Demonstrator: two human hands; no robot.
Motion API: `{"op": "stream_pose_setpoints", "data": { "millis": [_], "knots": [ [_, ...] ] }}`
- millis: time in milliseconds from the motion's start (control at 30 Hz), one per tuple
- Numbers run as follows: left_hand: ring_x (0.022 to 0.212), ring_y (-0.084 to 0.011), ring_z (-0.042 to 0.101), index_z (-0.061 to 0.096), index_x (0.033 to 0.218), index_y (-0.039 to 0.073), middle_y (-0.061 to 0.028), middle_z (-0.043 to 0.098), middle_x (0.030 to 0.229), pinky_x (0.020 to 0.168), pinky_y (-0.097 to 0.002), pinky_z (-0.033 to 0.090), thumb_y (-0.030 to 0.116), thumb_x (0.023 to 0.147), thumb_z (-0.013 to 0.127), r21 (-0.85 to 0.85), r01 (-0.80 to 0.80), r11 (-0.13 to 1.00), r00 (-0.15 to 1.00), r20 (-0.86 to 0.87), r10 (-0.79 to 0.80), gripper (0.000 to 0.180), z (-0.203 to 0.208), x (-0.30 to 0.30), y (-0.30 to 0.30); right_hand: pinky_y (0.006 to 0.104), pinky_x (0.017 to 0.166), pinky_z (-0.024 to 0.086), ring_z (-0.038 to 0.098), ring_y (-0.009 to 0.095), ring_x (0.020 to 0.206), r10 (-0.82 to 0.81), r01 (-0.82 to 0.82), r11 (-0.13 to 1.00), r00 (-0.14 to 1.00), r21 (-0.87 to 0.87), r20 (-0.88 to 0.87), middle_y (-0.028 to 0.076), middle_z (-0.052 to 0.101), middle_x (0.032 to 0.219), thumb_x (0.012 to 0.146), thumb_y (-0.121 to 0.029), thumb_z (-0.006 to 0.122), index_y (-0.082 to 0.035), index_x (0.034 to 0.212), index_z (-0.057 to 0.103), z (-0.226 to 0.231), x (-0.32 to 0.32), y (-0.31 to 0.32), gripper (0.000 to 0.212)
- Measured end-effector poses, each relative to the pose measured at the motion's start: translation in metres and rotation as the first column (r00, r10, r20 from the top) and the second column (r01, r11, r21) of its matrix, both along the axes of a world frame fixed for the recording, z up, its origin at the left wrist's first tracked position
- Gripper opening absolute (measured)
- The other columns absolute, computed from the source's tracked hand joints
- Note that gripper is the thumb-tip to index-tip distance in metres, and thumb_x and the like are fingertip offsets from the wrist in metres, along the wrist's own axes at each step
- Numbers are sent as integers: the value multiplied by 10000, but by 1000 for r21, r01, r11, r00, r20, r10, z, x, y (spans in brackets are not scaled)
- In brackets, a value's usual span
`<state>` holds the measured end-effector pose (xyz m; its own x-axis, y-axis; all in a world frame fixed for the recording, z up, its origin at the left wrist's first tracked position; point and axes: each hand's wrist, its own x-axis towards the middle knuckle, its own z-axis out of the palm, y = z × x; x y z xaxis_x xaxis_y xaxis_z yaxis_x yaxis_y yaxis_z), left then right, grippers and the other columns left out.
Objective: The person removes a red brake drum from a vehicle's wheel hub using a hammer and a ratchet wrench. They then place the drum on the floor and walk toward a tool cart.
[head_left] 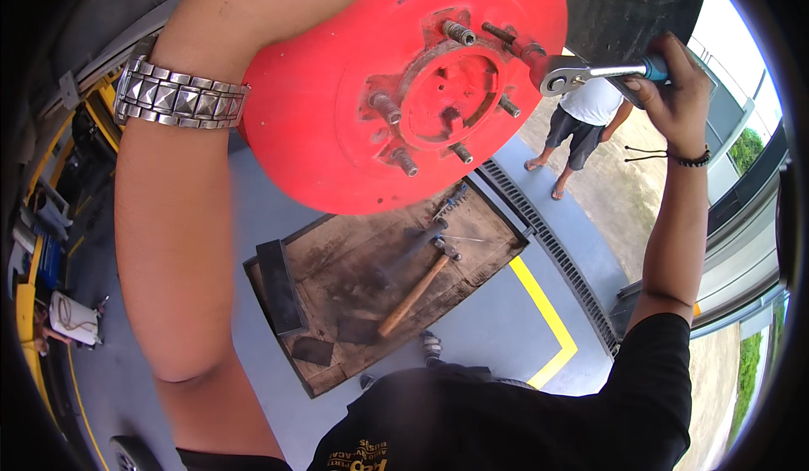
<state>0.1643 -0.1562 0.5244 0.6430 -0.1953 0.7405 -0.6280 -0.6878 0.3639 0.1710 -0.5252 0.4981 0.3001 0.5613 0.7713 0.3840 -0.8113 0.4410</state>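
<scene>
A shallow brown tray [459, 290] with a raised dark rim sits low beneath the work. In it lie a ball-peen hammer [413, 297] with a wooden handle set aslant, a long black box [282, 290] along the left side, and two dark flat pieces [313, 351] near the bottom edge; small blue-and-metal tools [451, 206] sit toward the far corner, too blurred to name. What the black box holds cannot be made out, nor what is inside the white container [76, 318] at far left

Above the tray is a red brake drum [312, 109], tilted, its round hub face and threaded studs [385, 107] turned toward the camera

The left arm rises along the left side, elbow low, a metal watch [179, 98] at the wrist; the left hand [270, 3] crosses the drum's upper left edge, its fingers out of sight, so its grip cannot be told. The right arm is raised and bent, and the right hand [677, 92] is closed around the blue-and-black handle of a ratchet wrench [573, 75], whose head is at the drum's right edge
</scene>
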Motion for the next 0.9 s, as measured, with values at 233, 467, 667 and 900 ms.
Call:
{"op": "stream_pose_setpoints", "data": {
  "millis": [233, 467, 667, 900],
  "knots": [
    [889, -335, 709, 664, 1091, -70, -238, 714, 962, 801, -392, 556, 455, 918, 652, -252, -14, 968, 803, -580, -139, 552, 50, -4, 5, 211, 520, 302, 407, 48, 606, 647, 8, 117, 758, 993, -82, -28, 481, 700, 1034, -453, 501, -59, 904, 552, -227, -15, 165, 418],
    [952, -344, 696, 654, 1119, -66, -247, 706, 1008, 850, -392, 542, 454, 915, 656, 50, -15, 999, 993, 116, 10, 559, -5, 24, 9, 349, 618, 469, 609, 211, 672, 148, 45, 809, 950, 587, -276, 115, 585, 693, 922, -472, 668, -7, 998, 617, -108, 17, 41, 474],
    [956, -319, 704, 639, 1164, -69, -247, 705, 1042, 852, -376, 547, 475, 919, 650, -52, -68, 996, 998, -1, 68, 596, -4, -4, -9, 441, 601, 408, 516, 347, 703, -24, 135, 844, 976, -519, 215, 142, 486, 824, 689, -632, 750, -28, 872, 551, 92, -5, 44, 661],
    [915, -295, 712, 638, 1161, -78, -235, 713, 1008, 814, -357, 558, 476, 925, 645, 54, 116, 992, 991, 58, -120, 602, -13, -6, 4, 378, 665, 470, 607, 340, 771, 0, -1, 982, 1000, -191, -8, 145, 592, 889, 833, -472, 698, -9, 1033, 583, 24, 16, -11, 518]
  ]
}}
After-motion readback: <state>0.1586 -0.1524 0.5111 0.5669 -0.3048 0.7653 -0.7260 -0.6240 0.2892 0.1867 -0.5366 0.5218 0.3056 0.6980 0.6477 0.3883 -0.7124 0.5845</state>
